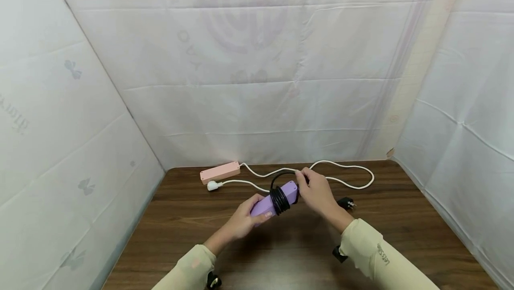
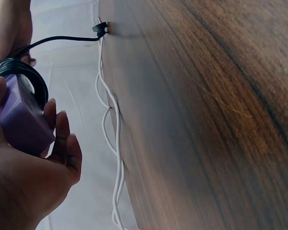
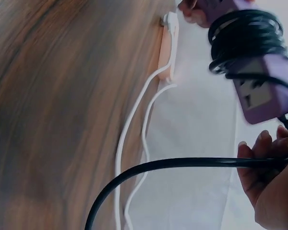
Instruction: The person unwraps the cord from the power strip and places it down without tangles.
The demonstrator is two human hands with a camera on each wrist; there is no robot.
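Note:
A purple power strip [image 1: 263, 208] is held up over the table, its black cord [image 1: 279, 200] wound several times round its body. My left hand [image 1: 242, 218] grips the strip's near end, thumb on one side and fingers on the other. At the far end, my right hand [image 1: 317, 190] pinches a loose run of the black cord [image 3: 197, 163]. Sockets show on the strip's face in the right wrist view. The cord's black plug [image 1: 346, 203] sits by the right forearm, prongs pointing right.
A pink power strip [image 1: 220, 172] lies at the back left of the brown wooden table [image 1: 180, 232]. Its white cord [image 1: 363, 187] loops across the back, and its white plug [image 1: 213, 185] rests in front of the strip. White cloth walls [image 1: 257, 116] stand behind and at both sides.

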